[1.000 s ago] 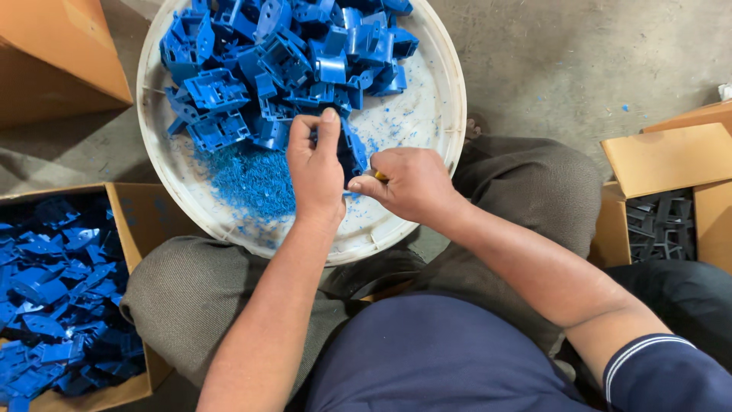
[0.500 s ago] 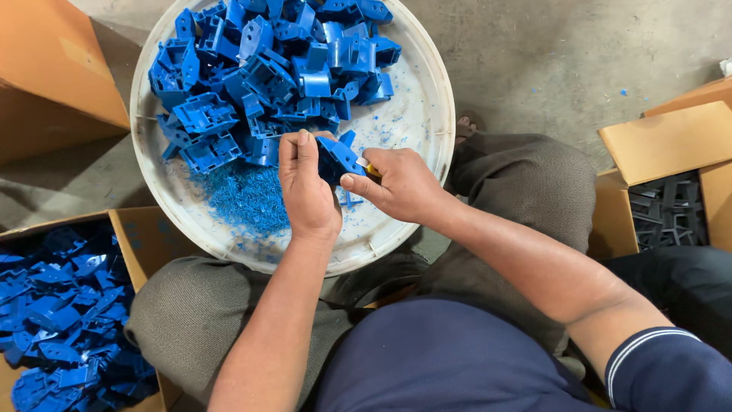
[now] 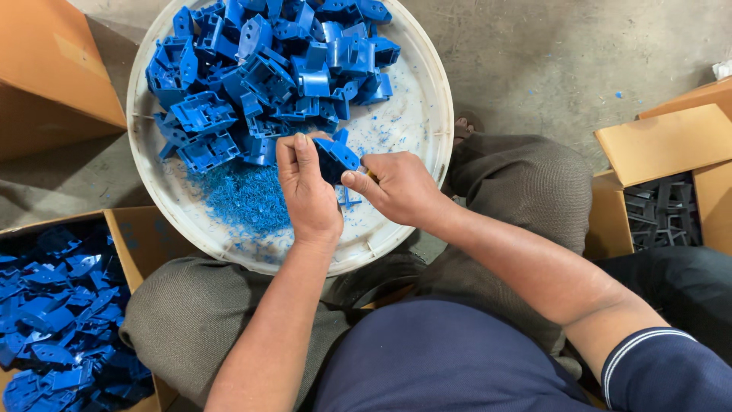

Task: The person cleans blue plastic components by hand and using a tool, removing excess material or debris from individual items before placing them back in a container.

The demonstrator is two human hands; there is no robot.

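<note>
The left hand (image 3: 309, 191) is grasping a blue part (image 3: 335, 156) over the near side of the white basin (image 3: 427, 99), fingers clenched round it. The right hand (image 3: 396, 187) is pinching a small tool, mostly hidden, against the part's right edge. Blue shavings (image 3: 244, 202) are lying just left of the hands. In my judgement, trimming calls for a firm hold, with the tool being drawn away from the holding fingers. More parts are filling the box (image 3: 130, 236) near left.
</note>
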